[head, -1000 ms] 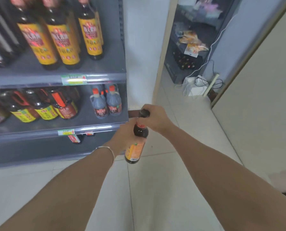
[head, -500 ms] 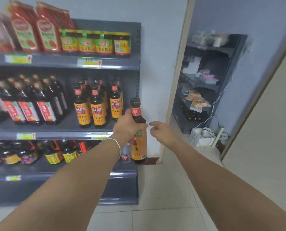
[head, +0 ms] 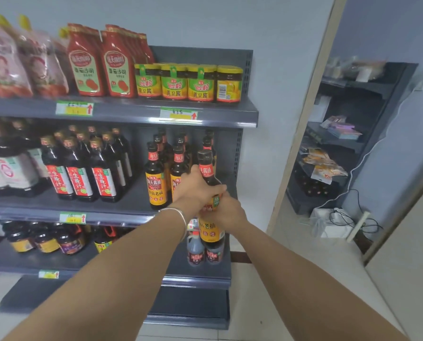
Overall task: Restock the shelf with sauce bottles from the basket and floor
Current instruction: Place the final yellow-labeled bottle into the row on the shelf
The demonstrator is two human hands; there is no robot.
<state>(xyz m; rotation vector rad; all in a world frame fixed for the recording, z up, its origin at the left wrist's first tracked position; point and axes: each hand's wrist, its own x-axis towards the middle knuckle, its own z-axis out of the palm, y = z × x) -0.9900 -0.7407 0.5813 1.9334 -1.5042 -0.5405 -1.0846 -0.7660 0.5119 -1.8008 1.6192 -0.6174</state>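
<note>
Both forearms are bare, from the lower edge of the picture up to the hands. On the left wrist sits a thin bracelet [head: 180,216], silver in colour, a plain round band just behind the left hand [head: 195,191]. It may be two slim rings lying close together; this is difficult to tell.

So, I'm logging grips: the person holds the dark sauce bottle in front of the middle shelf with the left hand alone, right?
Not alone. The head view shows both hands on the sauce bottle: the left hand grips below its neck, the right hand grips its labelled body. It is in front of the middle shelf, as you said.
</note>
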